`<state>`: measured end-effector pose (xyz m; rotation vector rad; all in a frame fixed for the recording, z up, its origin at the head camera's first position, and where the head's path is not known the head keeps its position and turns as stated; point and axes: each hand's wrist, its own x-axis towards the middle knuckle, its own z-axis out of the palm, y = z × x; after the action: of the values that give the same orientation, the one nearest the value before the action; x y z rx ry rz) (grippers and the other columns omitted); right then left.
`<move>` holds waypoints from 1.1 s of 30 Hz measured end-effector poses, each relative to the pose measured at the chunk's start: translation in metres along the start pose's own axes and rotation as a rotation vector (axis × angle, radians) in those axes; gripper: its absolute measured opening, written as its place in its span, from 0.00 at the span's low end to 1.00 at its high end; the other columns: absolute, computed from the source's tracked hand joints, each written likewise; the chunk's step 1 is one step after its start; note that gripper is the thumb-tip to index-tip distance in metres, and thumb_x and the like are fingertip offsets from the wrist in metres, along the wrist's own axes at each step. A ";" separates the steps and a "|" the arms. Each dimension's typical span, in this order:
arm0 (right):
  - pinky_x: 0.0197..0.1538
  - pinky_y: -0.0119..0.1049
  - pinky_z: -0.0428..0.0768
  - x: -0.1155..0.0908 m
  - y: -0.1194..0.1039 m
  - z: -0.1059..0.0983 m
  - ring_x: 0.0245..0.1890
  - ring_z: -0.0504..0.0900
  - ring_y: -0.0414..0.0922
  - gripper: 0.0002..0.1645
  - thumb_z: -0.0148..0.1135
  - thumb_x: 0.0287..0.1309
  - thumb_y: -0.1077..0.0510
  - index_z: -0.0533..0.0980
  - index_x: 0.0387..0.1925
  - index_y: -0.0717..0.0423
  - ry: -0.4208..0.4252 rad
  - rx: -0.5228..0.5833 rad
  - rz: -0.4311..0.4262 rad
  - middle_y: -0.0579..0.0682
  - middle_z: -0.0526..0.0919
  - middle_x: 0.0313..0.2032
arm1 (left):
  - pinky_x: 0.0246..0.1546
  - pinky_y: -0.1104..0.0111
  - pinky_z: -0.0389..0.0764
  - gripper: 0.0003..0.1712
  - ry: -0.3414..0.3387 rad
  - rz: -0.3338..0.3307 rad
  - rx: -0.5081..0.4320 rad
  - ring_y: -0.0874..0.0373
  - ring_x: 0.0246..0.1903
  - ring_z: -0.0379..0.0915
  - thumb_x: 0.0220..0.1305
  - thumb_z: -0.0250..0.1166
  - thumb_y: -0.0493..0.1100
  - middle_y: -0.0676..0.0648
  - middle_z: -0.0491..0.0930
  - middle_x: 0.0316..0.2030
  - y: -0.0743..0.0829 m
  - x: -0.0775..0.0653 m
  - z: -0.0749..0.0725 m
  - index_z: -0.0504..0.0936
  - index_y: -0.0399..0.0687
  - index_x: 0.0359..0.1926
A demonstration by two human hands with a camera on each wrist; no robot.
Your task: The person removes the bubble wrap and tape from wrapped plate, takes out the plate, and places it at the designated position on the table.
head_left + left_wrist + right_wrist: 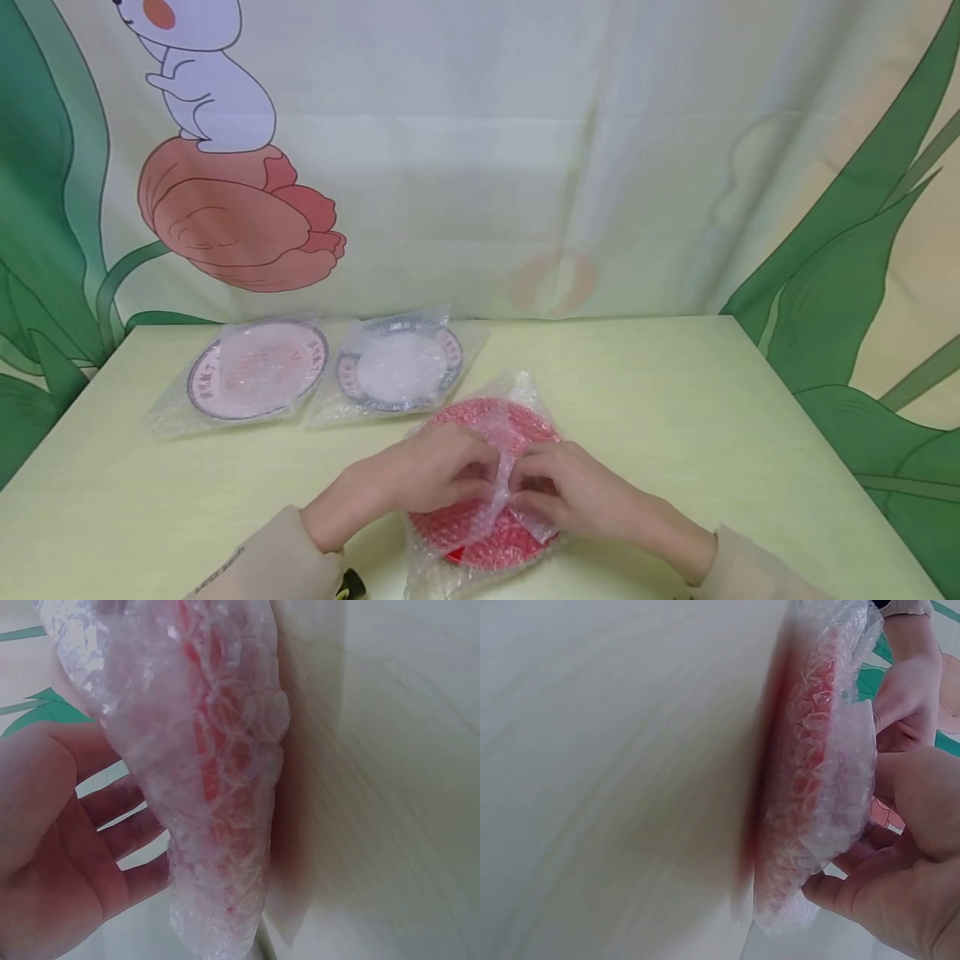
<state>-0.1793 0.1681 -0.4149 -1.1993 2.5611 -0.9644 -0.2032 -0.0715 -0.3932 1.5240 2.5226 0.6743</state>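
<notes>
A round red plate [517, 550] lies wrapped in clear bubble wrap [517, 390] near the front middle of the table. Over its centre, my left hand [446, 468] pinches the left side of a wrap fold, thumb and fingertips drawn together. Close opposite, my right hand [573, 490] pinches the wrap on the other side of the fold. The left wrist view shows the wrapped edge [217, 772] from the side, the left fingers reaching behind the wrap. From the right wrist, a raised flap [855, 750] of wrap stands by the right thumb.
Two patterned plates in bubble wrap lie side by side at the back left: a larger pinkish plate [258, 371] and a smaller plate [401, 367] with a dark rim. The pale yellow table [712, 400] meets a printed curtain [465, 183] at the back.
</notes>
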 end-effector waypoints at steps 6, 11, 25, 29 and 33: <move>0.43 0.31 0.81 -0.001 0.002 -0.001 0.37 0.78 0.33 0.06 0.69 0.65 0.63 0.84 0.36 0.48 0.001 0.012 0.007 0.37 0.83 0.36 | 0.34 0.77 0.77 0.06 -0.012 -0.022 -0.044 0.70 0.28 0.72 0.65 0.71 0.37 0.60 0.78 0.27 -0.001 0.000 0.000 0.82 0.50 0.32; 0.43 0.31 0.81 -0.002 0.003 -0.003 0.37 0.79 0.34 0.06 0.70 0.63 0.64 0.84 0.36 0.48 0.008 0.028 0.011 0.39 0.83 0.36 | 0.31 0.76 0.76 0.08 -0.013 -0.042 -0.066 0.69 0.25 0.69 0.66 0.70 0.36 0.61 0.74 0.24 -0.002 0.001 -0.001 0.80 0.50 0.31; 0.42 0.32 0.81 -0.002 0.003 -0.003 0.37 0.79 0.34 0.06 0.71 0.63 0.64 0.85 0.35 0.49 0.011 0.050 0.021 0.38 0.83 0.36 | 0.25 0.75 0.71 0.11 0.010 -0.051 -0.051 0.67 0.22 0.63 0.66 0.67 0.33 0.58 0.68 0.21 -0.003 -0.001 -0.003 0.76 0.49 0.30; 0.42 0.32 0.82 -0.003 0.004 -0.002 0.37 0.79 0.34 0.07 0.71 0.62 0.64 0.85 0.35 0.48 0.019 0.046 0.019 0.35 0.82 0.35 | 0.25 0.75 0.73 0.10 0.007 -0.057 -0.062 0.67 0.22 0.64 0.66 0.66 0.31 0.58 0.69 0.22 -0.003 -0.002 -0.003 0.76 0.48 0.32; 0.42 0.32 0.82 -0.003 0.005 -0.002 0.38 0.79 0.34 0.07 0.71 0.61 0.65 0.85 0.35 0.48 0.021 0.050 0.007 0.36 0.82 0.36 | 0.27 0.74 0.75 0.10 0.020 -0.068 -0.062 0.66 0.23 0.66 0.64 0.66 0.30 0.58 0.70 0.23 -0.004 -0.003 -0.004 0.76 0.47 0.33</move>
<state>-0.1811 0.1737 -0.4164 -1.1718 2.5399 -1.0388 -0.2065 -0.0775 -0.3917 1.4113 2.5302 0.7550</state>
